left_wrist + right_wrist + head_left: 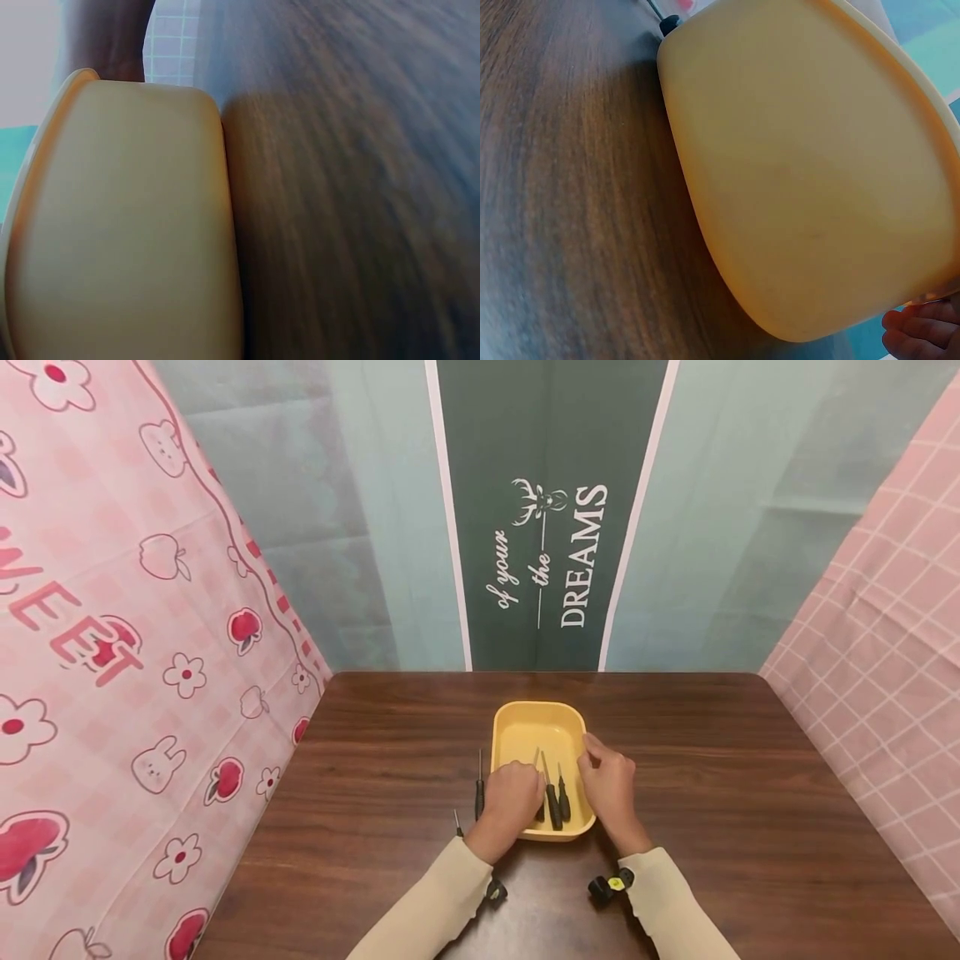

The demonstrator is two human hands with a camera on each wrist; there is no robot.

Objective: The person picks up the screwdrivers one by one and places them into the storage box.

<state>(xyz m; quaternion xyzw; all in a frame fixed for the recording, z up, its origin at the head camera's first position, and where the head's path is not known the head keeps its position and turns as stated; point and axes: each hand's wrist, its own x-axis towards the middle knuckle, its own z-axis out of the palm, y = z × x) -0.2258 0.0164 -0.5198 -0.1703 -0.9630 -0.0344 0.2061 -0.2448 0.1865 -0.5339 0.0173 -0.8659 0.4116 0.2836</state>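
A yellow tray (pixel 538 714) stands on the brown table. My right hand (pixel 611 785) grips its right rim; in the right wrist view, curled fingers (pixel 922 330) show at the tray's edge. Over the tray's left side, my left hand (pixel 513 793) has its fingers curled. A dark-handled screwdriver (pixel 540 814) runs behind these fingers, its middle hidden; I cannot tell whether they hold it or the tray. Two more screwdrivers lie in the tray: a longer one (pixel 553 806) and a shorter one (pixel 564 803), tips pointing away from me.
Left of the tray, a black-handled screwdriver (pixel 480 797) lies on the table (pixel 375 760). Nearer me, another thin tool (pixel 457 822) is partly hidden by my left sleeve. Cloth hangings (pixel 412 527) stand behind and at both sides.
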